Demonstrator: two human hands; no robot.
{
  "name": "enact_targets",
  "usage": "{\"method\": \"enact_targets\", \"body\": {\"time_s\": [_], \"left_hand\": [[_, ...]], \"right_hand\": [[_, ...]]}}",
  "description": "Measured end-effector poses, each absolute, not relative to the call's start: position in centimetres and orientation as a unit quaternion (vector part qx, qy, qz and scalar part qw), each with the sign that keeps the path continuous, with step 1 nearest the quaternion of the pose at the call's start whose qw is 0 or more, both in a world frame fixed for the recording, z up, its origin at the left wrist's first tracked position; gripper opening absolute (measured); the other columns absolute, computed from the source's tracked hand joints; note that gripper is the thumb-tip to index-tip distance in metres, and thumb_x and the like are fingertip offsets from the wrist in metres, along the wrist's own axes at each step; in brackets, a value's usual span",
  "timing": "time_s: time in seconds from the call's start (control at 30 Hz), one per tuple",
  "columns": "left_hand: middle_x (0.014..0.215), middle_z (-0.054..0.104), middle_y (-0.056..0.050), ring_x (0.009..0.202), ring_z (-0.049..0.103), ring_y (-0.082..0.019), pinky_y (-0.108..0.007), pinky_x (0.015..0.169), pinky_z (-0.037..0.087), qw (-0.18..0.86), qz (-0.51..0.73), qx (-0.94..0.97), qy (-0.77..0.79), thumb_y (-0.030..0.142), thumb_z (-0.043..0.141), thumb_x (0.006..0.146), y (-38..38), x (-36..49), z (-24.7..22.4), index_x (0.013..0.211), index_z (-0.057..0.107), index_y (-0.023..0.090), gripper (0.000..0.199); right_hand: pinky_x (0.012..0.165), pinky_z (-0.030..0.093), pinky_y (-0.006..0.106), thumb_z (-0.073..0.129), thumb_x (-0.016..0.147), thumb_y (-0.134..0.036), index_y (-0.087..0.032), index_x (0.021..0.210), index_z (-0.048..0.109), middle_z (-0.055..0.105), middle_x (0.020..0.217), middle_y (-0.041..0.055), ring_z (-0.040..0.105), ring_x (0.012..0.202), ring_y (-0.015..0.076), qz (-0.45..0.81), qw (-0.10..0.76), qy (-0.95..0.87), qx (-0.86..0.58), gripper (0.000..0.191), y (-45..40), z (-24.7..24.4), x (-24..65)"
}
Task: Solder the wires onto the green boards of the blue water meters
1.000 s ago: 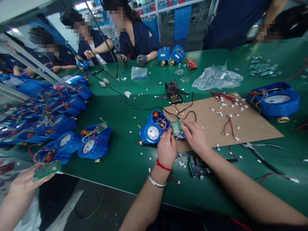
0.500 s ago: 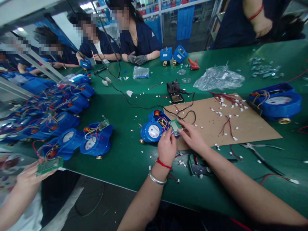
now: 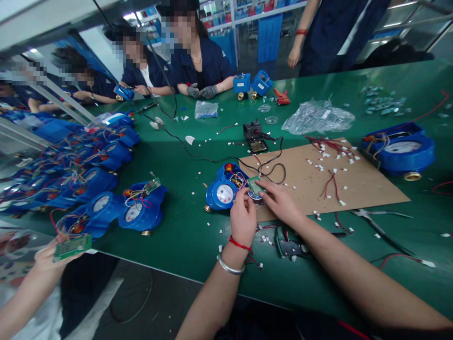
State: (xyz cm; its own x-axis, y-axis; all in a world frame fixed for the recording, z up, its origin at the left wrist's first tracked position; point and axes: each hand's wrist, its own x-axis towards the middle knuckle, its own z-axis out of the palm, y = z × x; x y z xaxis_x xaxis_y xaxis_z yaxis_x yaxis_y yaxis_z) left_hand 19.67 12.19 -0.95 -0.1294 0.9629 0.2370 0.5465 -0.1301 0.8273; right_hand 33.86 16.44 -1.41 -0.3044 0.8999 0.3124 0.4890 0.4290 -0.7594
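A green circuit board (image 3: 253, 184) with a display is held over the right side of a blue water meter (image 3: 224, 194). My left hand (image 3: 243, 213) pinches the board's lower left side, fingers closed. My right hand (image 3: 282, 202) grips its right edge between thumb and fingers. Coloured wires (image 3: 238, 179) run from the meter's open housing toward the board. The meter lies on the green table (image 3: 184, 255), its white dial facing up. My fingertips partly cover the board and a round part beneath it.
Brown cardboard (image 3: 300, 174) with red-black connector leads lies to the right. Near my right forearm are a wire stripper (image 3: 288, 243) and cutting pliers (image 3: 382, 231). Many blue meters (image 3: 88, 182) crowd the left. A co-worker's hand (image 3: 49, 257) holds another board. More people are across the table.
The board tilts a little differently in my fingers, its display less plainly seen. Across the table, the standing person has shifted left with a lowered arm. My view has moved slightly.
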Motion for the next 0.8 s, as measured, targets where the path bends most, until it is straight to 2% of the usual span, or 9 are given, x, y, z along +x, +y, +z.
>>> {"method": "enact_targets", "body": {"time_s": [0.13, 0.33, 0.57, 0.8], "left_hand": [[0.089, 0.060, -0.006, 0.084, 0.058, -0.017, -0.034, 0.080, 0.048, 0.176, 0.400, 0.648, 0.624, 0.012, 0.041, 0.089, 12.0, 19.7, -0.6, 0.101, 0.053, 0.016, 0.018], [0.089, 0.057, -0.009, 0.087, 0.055, -0.021, -0.036, 0.079, 0.048, 0.063, 0.320, 0.714, 0.619, 0.009, 0.037, 0.089, 12.1, 19.7, 0.0, 0.091, 0.054, 0.015, 0.017], [0.094, 0.057, -0.011, 0.083, 0.058, -0.021, -0.031, 0.069, 0.049, -0.016, 0.178, 0.726, 0.664, 0.005, 0.036, 0.088, 12.1, 20.2, 0.8, 0.096, 0.053, 0.012, 0.020], [0.093, 0.060, -0.015, 0.079, 0.062, -0.023, -0.031, 0.064, 0.051, -0.013, 0.088, 0.771, 0.630, 0.002, 0.036, 0.086, 12.7, 19.5, 3.1, 0.094, 0.057, 0.010, 0.024]], "right_hand": [[0.098, 0.043, 0.041, 0.047, 0.090, -0.024, -0.025, 0.128, 0.052, 0.060, 0.120, 0.0066, 0.055, 0.112, 0.0200, 0.275, 0.369, -0.759, -0.461, 0.039, 16.5, -1.4, 33.8], [0.098, 0.042, 0.040, 0.048, 0.089, -0.026, -0.025, 0.127, 0.053, 0.061, 0.119, 0.0067, 0.055, 0.113, 0.0204, 0.266, 0.366, -0.764, -0.460, 0.039, 16.6, -1.8, 33.9], [0.098, 0.042, 0.041, 0.048, 0.089, -0.028, -0.024, 0.128, 0.052, 0.060, 0.121, 0.0077, 0.054, 0.113, 0.0213, 0.264, 0.355, -0.769, -0.463, 0.040, 16.6, -1.6, 34.0], [0.098, 0.042, 0.040, 0.048, 0.090, -0.029, -0.024, 0.128, 0.053, 0.060, 0.120, 0.0080, 0.054, 0.113, 0.0215, 0.264, 0.348, -0.770, -0.465, 0.039, 16.5, -1.3, 33.9]]}}
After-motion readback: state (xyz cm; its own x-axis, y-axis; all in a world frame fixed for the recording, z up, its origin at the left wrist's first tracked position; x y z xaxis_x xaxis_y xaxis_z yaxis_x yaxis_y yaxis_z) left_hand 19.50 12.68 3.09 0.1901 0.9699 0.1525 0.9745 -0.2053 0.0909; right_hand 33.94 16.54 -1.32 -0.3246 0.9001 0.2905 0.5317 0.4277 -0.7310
